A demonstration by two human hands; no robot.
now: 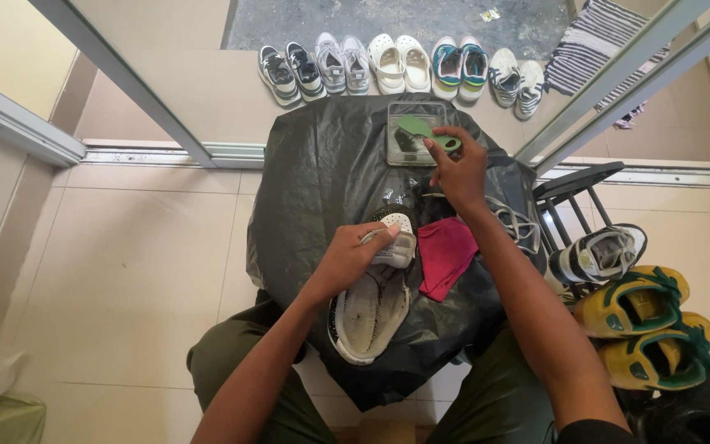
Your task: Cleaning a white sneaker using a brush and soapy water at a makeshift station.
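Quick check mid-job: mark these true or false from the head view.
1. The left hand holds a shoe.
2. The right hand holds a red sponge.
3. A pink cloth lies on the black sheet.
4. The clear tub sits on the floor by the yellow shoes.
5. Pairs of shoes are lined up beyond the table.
1. True: the left hand grips the white shoe.
2. False: the right hand holds a green brush.
3. True: the pink cloth lies on the black sheet.
4. False: the clear tub sits on the sheet, far from the yellow shoes.
5. True: row of shoes.
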